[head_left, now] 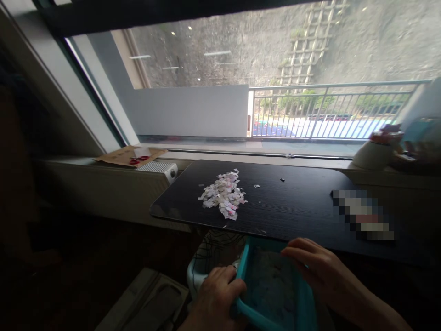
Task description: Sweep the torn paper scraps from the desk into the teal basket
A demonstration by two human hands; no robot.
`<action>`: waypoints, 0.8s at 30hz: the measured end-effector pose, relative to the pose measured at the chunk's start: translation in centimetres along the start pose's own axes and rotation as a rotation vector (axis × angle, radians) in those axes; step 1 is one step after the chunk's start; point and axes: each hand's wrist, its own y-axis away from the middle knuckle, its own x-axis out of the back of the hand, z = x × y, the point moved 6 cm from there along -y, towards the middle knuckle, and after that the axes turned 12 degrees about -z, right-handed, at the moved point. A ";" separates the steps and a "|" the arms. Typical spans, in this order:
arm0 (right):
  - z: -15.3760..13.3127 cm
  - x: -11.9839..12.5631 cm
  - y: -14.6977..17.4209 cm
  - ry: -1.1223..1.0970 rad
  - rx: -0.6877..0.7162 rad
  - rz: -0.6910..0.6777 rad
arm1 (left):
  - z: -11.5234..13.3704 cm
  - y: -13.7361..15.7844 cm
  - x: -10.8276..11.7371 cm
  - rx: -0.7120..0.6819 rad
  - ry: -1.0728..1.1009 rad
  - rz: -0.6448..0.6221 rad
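A teal plastic bin [244, 262] sits at the table's front edge, with pale scraps dimly visible inside. My left hand [220, 289] is closed around its left rim. Above the bin's far right corner is my right hand [310, 257], its fingers stretched out and close together. Whether those fingers touch the rim I cannot tell. A heap of torn paper scraps [223, 195] lies on the left half of the black table [285, 207], and a few small bits are scattered to its right.
A phone-like object with a pixelated face [365, 216] lies on the table's right side. Brown paper [127, 157] with red-handled scissors [138, 160] rests on the left ledge. Below are a pale container with cables [196, 271] and a cardboard box [148, 299]. A window borders the far side.
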 end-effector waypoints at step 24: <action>-4.1 -1.8 -15.4 0.028 -0.057 0.119 | -3.1 1.0 -4.8 -0.050 -0.375 0.082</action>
